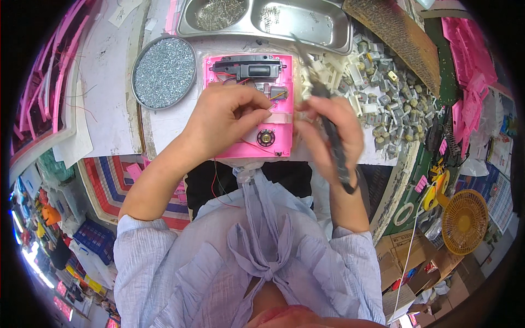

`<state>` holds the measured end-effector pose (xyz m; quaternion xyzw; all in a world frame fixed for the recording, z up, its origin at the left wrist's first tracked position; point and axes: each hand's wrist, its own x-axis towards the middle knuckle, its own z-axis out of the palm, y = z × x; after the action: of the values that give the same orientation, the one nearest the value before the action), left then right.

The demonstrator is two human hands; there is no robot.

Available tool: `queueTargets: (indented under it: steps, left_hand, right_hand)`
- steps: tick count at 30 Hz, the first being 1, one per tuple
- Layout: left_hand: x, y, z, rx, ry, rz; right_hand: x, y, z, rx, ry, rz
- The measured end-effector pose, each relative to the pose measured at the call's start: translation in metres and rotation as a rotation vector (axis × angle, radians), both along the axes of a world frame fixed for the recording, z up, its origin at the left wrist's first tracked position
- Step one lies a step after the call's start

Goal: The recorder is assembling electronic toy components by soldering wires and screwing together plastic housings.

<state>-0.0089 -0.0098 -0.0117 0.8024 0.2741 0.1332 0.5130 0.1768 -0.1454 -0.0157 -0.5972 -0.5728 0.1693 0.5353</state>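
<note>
A pink plastic housing [286, 143] lies on the bench in front of me. It carries a black battery-box-like part [249, 68] at its far end, a small grey motor [278, 93], a white strip [280, 118] and a round black speaker [266, 138]. My left hand [227, 112] rests over its left side, thumb and forefinger pinched near the motor; what lies between them is too small to make out. Just off the housing's right edge, my right hand [334, 128] grips a slim black pointed tool [332, 136], its thin tip aimed away from me. Blur hides its exact kind.
A round tin of small silver screws [164, 72] stands at the left. Beyond the housing is a divided steel tray [303, 10] with small metal parts. Loose small motors [394, 117] and white plastic pieces [333, 71] pile up at right, by a worn brown board [402, 44].
</note>
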Motion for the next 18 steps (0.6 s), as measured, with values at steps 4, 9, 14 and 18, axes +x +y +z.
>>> queueTargets:
  steps: [4, 9, 14, 18]
  left_hand:
    - [0.001, 0.001, 0.002, -0.067, -0.027, 0.021]
    - [-0.002, 0.001, -0.001, -0.156, -0.026, 0.048]
    - [-0.001, 0.005, -0.006, 0.084, -0.127, -0.094]
    - [-0.005, 0.004, -0.006, 0.249, -0.130, -0.229]
  right_hand:
    - [-0.016, 0.027, -0.003, 0.007, 0.003, 0.036]
    - [-0.021, 0.032, -0.009, 0.085, -0.085, -0.025]
    - [-0.018, 0.014, -0.004, 0.065, -0.133, -0.027]
    - [0.020, -0.022, 0.020, 0.033, -0.007, 0.055]
